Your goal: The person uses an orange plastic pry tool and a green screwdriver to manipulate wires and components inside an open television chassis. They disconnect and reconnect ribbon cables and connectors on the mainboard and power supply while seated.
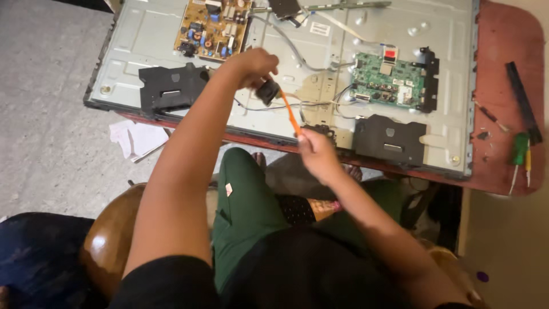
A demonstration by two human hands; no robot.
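My left hand (253,64) is raised over an opened flat-screen television (148,40) lying back-up on a red table, and it holds a small black part (267,91) with thin wires trailing from it. My right hand (316,153) grips the lower end of a thin orange tool (290,114), whose upper end touches the black part. Both hands hover above the near edge of the metal back panel, between two black speaker boxes (171,87) (389,139).
A yellow-brown power board (211,28) sits at the top left of the panel and a green circuit board (389,83) at the right. A green-handled screwdriver (519,150) and a black strip (523,102) lie on the red table (503,40). Paper (137,140) lies on the floor.
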